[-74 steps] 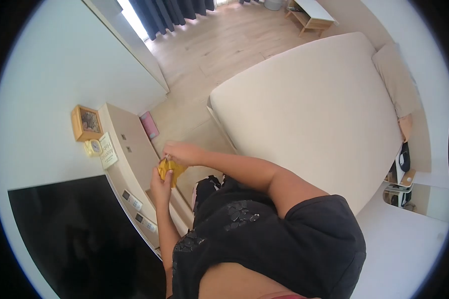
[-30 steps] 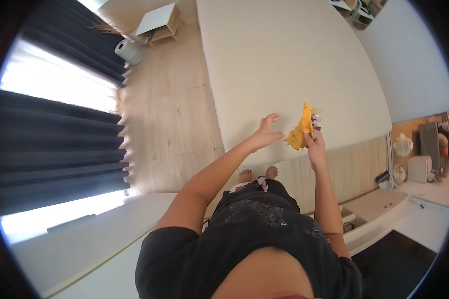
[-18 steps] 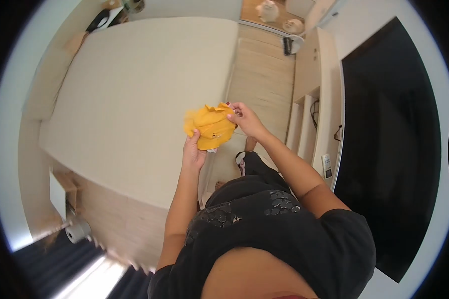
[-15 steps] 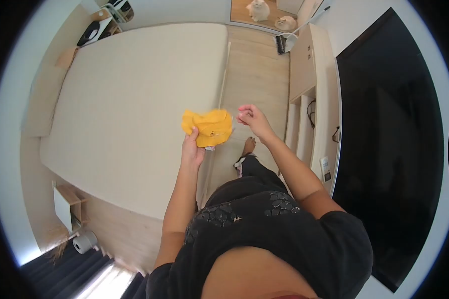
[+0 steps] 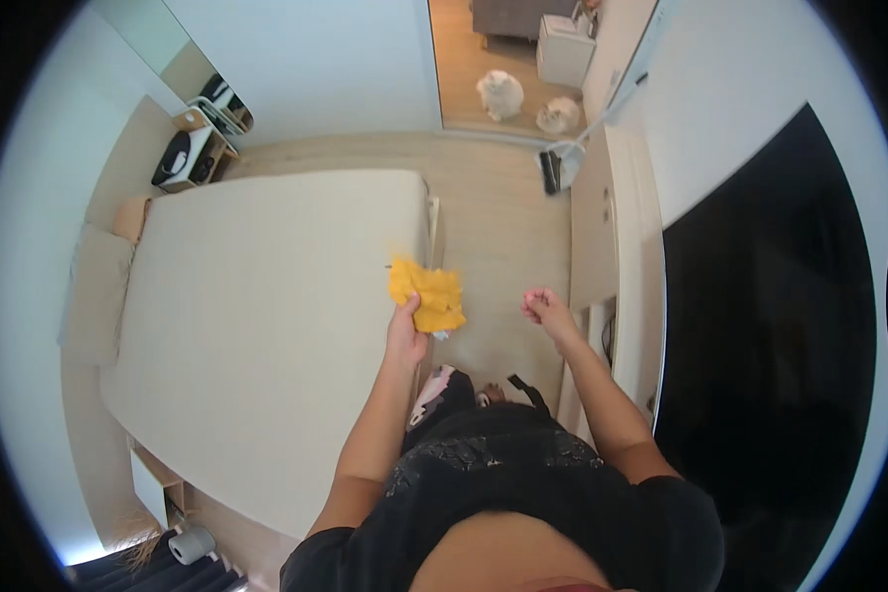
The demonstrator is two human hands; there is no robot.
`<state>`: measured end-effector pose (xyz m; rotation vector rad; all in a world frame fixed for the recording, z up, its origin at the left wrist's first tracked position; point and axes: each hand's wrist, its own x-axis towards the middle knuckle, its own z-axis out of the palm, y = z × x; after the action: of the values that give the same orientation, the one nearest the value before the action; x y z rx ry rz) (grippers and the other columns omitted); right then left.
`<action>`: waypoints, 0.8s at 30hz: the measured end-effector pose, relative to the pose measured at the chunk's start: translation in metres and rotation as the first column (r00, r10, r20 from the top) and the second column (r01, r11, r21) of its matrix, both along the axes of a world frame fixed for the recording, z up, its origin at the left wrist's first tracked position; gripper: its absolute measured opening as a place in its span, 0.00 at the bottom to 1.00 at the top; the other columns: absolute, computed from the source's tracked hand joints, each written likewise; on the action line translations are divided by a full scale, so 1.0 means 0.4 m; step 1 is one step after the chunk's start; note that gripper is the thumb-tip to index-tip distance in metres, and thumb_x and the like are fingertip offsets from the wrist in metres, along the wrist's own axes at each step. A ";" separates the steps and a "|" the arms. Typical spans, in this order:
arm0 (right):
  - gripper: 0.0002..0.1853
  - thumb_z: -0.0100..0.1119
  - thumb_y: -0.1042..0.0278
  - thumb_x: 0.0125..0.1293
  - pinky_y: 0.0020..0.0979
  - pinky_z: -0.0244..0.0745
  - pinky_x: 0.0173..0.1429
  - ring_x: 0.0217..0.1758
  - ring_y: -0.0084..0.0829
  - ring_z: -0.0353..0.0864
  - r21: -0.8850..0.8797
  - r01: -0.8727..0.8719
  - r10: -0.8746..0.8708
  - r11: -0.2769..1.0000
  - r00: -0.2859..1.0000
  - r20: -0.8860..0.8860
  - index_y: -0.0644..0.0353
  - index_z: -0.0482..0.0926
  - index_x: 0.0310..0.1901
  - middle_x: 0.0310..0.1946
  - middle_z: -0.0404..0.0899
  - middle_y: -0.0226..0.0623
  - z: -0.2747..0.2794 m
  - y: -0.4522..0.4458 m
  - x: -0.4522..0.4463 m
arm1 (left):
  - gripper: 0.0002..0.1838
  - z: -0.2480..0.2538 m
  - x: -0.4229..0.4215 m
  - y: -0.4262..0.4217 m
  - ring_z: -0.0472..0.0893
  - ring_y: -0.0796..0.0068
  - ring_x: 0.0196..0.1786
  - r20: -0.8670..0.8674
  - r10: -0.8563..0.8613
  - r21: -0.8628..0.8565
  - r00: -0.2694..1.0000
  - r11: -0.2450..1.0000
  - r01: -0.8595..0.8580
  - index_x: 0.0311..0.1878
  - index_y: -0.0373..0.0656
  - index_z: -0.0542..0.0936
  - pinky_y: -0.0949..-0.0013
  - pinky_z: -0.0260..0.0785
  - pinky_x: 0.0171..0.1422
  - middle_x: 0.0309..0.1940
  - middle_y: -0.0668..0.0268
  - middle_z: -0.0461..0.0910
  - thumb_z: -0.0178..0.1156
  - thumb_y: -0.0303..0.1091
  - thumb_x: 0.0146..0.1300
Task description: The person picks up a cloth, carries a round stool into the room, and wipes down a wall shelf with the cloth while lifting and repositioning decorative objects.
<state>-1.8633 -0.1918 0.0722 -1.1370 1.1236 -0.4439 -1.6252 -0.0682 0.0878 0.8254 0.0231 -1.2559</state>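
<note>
My left hand grips a crumpled yellow cloth, with the thumb pressed on top of it. The cloth hangs over the right edge of the bed, and a small pale bit of something pokes out under its lower corner. Apart from it, to the right over the floor, my right hand has its fingers curled closed, with nothing visible in them.
A bed with a cream sheet fills the left. A low cabinet and a large black television line the right. Ahead, a broom with a dustpan stands near a doorway with two white cats.
The view has tilted up, showing more of the doorway. My right hand has moved right, away from the cloth. The left hand still holds the cloth, which has shifted shape.
</note>
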 end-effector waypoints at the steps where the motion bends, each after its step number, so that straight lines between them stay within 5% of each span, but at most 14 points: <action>1: 0.09 0.50 0.63 0.66 0.21 0.68 0.40 0.34 0.19 0.74 -0.020 0.000 0.001 1.000 1.000 0.016 0.58 0.71 0.42 0.33 0.76 0.30 0.004 -0.024 0.026 | 0.19 0.001 0.015 -0.031 0.71 0.63 0.57 0.000 -0.013 0.013 1.000 1.000 0.013 0.59 0.43 0.64 0.56 0.62 0.62 0.55 0.62 0.70 0.47 0.37 0.67; 7: 0.11 0.52 0.64 0.63 0.24 0.69 0.40 0.34 0.23 0.75 0.007 -0.229 0.229 0.973 0.971 -0.071 0.61 0.73 0.42 0.33 0.77 0.33 -0.098 -0.227 0.145 | 0.18 -0.124 0.201 -0.308 0.71 0.64 0.56 0.016 -0.104 0.051 0.994 0.993 0.103 0.59 0.45 0.63 0.59 0.66 0.59 0.54 0.64 0.70 0.47 0.32 0.66; 9: 0.12 0.54 0.62 0.62 0.27 0.71 0.41 0.34 0.25 0.76 -0.110 -0.345 0.307 0.932 0.914 -0.266 0.63 0.74 0.41 0.33 0.78 0.36 -0.145 -0.330 0.172 | 0.19 -0.149 0.273 -0.406 0.71 0.64 0.57 0.044 -0.035 0.102 0.998 0.994 0.031 0.60 0.43 0.63 0.58 0.63 0.62 0.54 0.63 0.71 0.46 0.34 0.66; 11: 0.14 0.54 0.61 0.60 0.31 0.71 0.43 0.36 0.30 0.77 -0.035 -0.436 0.375 0.899 0.810 -0.450 0.64 0.76 0.40 0.33 0.79 0.41 -0.193 -0.415 0.169 | 0.19 -0.194 0.365 -0.486 0.70 0.65 0.58 0.060 -0.060 0.140 0.996 0.989 0.051 0.60 0.45 0.63 0.58 0.63 0.62 0.55 0.64 0.70 0.46 0.33 0.66; 16: 0.14 0.54 0.60 0.60 0.34 0.71 0.45 0.39 0.39 0.78 -0.095 -0.567 0.407 0.818 0.688 -0.601 0.62 0.77 0.41 0.34 0.78 0.45 -0.176 -0.602 0.218 | 0.19 -0.245 0.534 -0.622 0.70 0.66 0.58 0.160 0.002 0.263 0.987 0.964 -0.045 0.60 0.46 0.63 0.59 0.63 0.61 0.56 0.64 0.69 0.46 0.33 0.67; 18: 0.14 0.55 0.60 0.59 0.35 0.71 0.45 0.39 0.39 0.78 -0.168 -0.466 0.271 0.869 0.731 -0.627 0.62 0.77 0.40 0.35 0.78 0.45 -0.186 -0.663 0.240 | 0.19 -0.280 0.590 -0.639 0.70 0.66 0.57 0.131 0.011 0.289 0.991 0.956 -0.048 0.60 0.46 0.63 0.59 0.64 0.61 0.56 0.65 0.69 0.46 0.33 0.66; 21: 0.14 0.56 0.60 0.58 0.35 0.71 0.45 0.41 0.39 0.78 -0.124 -0.487 0.300 0.864 0.698 -0.651 0.62 0.76 0.39 0.36 0.78 0.45 -0.205 -0.741 0.266 | 0.20 -0.399 0.681 -0.624 0.70 0.66 0.56 0.013 0.019 0.376 1.000 0.927 -0.022 0.61 0.45 0.63 0.59 0.64 0.60 0.55 0.66 0.69 0.48 0.34 0.66; 23: 0.13 0.57 0.61 0.58 0.36 0.71 0.46 0.41 0.39 0.77 -0.103 -0.552 0.345 0.828 0.645 -0.682 0.62 0.76 0.38 0.36 0.78 0.44 -0.190 -0.774 0.265 | 0.23 -0.446 0.707 -0.581 0.71 0.64 0.56 0.119 -0.132 0.550 0.984 0.834 0.045 0.61 0.43 0.61 0.60 0.63 0.60 0.55 0.64 0.69 0.51 0.36 0.64; 24: 0.13 0.57 0.61 0.57 0.36 0.71 0.46 0.41 0.40 0.77 -0.084 -0.644 0.425 0.760 0.591 -0.686 0.61 0.76 0.38 0.35 0.78 0.44 -0.186 -0.800 0.274 | 0.26 -0.464 0.708 -0.573 0.72 0.63 0.53 0.272 -0.317 0.765 0.909 0.645 -0.005 0.60 0.41 0.62 0.60 0.71 0.51 0.55 0.62 0.68 0.56 0.35 0.60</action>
<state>-1.7536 -0.5119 -0.0023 -1.9517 1.2054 0.3027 -1.3421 -0.2975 -0.0979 1.8476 0.1712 -1.2202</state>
